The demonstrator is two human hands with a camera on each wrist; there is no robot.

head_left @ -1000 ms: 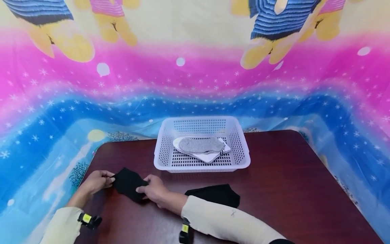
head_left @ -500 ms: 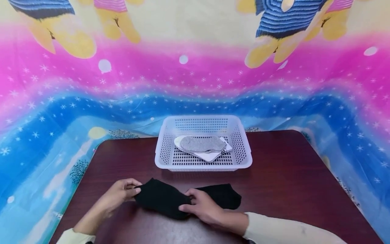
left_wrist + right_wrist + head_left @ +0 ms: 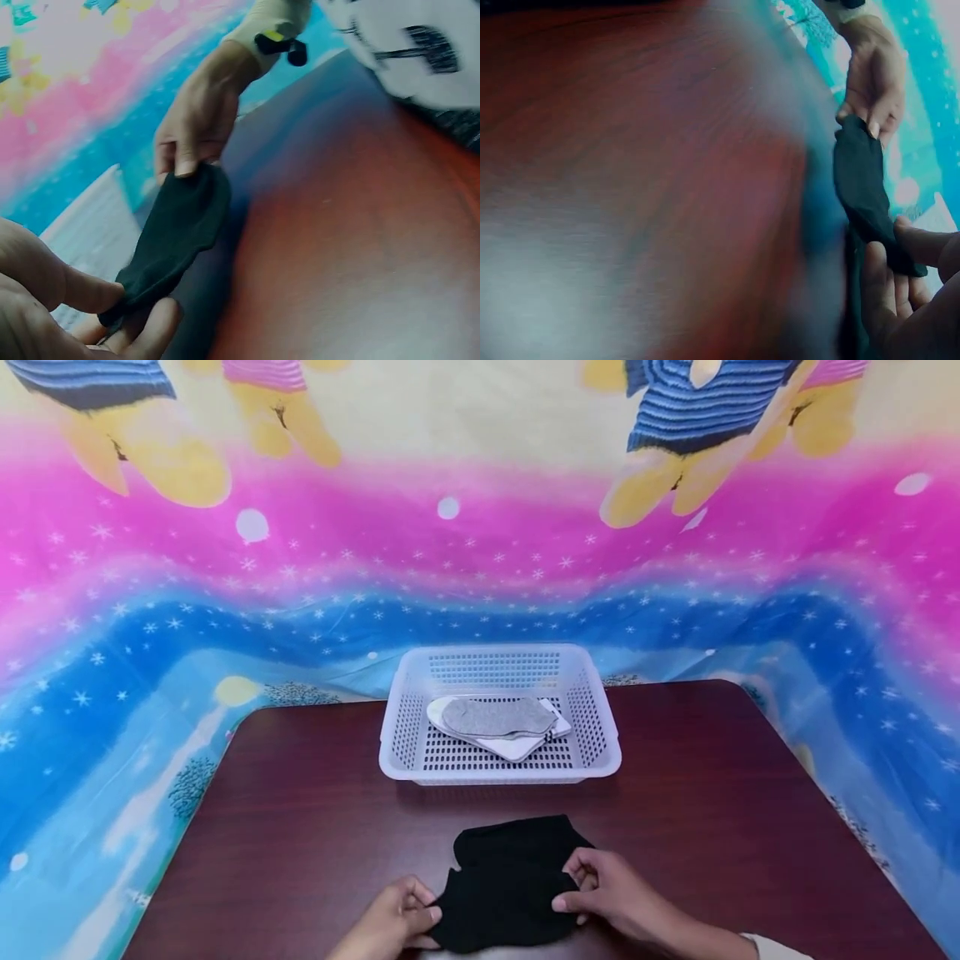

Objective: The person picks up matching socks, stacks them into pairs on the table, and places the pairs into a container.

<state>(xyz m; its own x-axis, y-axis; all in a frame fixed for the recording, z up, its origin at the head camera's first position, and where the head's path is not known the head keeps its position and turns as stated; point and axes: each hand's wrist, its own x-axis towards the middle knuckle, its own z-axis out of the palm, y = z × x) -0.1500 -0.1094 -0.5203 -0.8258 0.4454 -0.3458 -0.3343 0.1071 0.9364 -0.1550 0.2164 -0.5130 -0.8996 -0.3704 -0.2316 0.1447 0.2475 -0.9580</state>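
A black sock (image 3: 504, 906) is stretched between both hands near the table's front. My left hand (image 3: 393, 917) pinches its left end between thumb and fingers, and my right hand (image 3: 611, 893) pinches the right end. Behind it a second black sock (image 3: 517, 839) lies flat on the table, its near part covered by the held one in the head view. In the left wrist view the held sock (image 3: 184, 217) spans from one hand to the other. The right wrist view also shows the sock (image 3: 861, 176) with thumb and fingers at each end.
A white perforated basket (image 3: 498, 772) stands at the back of the dark red-brown table (image 3: 300, 827). Inside lie a grey sock (image 3: 498, 717) and, under it, white socks (image 3: 517, 748). A printed cloth (image 3: 480, 560) hangs behind the table and along its sides.
Both hands have carried the held sock from the left side rightward and toward the front edge, in front of the other black sock. The basket and its socks stay put.
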